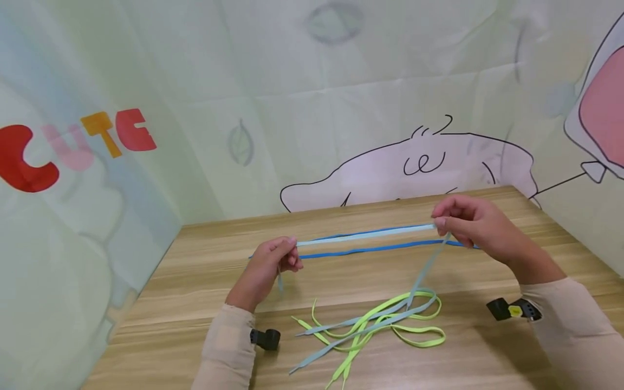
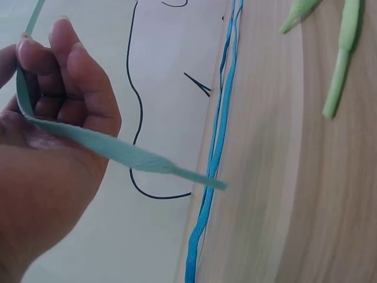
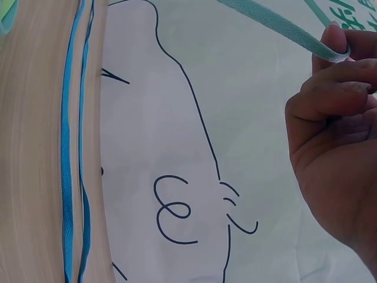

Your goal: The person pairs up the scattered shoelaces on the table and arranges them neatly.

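Holds a pale blue lace (image 1: 365, 235) stretched nearly straight between both hands, raised over a wood-grain tabletop (image 1: 195, 303). Pinches it on one side between thumb and forefinger of the left hand (image 1: 268, 265), with the other fingers loosely bent. Lets a short tail with a narrow tip hang from that grip, crossing in front of the palm in the left wrist view. Grips the lace on the other side between thumb and forefinger of the right hand (image 1: 475, 222), again with the remaining fingers bent inward. Lets a longer run slope down from there into a loose tangle on the near part of the tabletop. Has yellow-green laces (image 1: 352, 355) in that tangle, looping and crossing with pale blue strands (image 1: 312, 358). Cannot tell how many separate laces lie there. Has two deeper blue strands (image 1: 370, 249) lying side by side across the tabletop beyond the tangle, the farther one partly covered by the stretched lace in the head view. Wears beige sleeves (image 1: 229, 355) and a small black camera (image 1: 265, 339) at each wrist. Faces a pale printed cloth (image 1: 273, 70) with colourful letters (image 1: 14, 168) at left, a line drawing (image 1: 370, 176) behind the tabletop and a pink balloon (image 1: 606, 108) at right.
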The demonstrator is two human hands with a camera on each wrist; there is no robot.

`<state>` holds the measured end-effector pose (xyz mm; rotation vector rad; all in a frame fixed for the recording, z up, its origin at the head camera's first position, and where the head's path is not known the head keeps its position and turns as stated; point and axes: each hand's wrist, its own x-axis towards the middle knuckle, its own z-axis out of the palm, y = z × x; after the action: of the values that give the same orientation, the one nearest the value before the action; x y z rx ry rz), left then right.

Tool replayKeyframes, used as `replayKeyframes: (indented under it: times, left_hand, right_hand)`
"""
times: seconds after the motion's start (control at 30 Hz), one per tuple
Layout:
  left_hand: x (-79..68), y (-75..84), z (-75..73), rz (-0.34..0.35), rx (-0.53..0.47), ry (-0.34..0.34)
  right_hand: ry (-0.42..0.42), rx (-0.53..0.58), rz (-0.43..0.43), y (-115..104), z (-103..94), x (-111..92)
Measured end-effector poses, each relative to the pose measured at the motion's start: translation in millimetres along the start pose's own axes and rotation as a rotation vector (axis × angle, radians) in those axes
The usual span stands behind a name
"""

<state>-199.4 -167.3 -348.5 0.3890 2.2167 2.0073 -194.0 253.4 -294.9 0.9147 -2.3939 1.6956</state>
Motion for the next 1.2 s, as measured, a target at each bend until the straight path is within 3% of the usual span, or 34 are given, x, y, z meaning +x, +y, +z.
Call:
replayKeyframes:
  times: [0.3, 0.93, 1.2]
  left_hand:
    - [-0.8, -2.7, -6.2, -0.013, -0.016, 0.029]
    - [1.7, -9.2, -12.5, -0.058, -0.016, 0.05]
    - [3.2, -14.9, -20.2, -0.075, -0.026, 0.11]
  right_hand:
    - [0.001, 0.005, -0.002, 1, -2.3, 3]
    - [0.077, -0.072, 0.107, 18, -19.8, -6]
    - [0.083, -0.098, 0.123, 22, -25.6, -6]
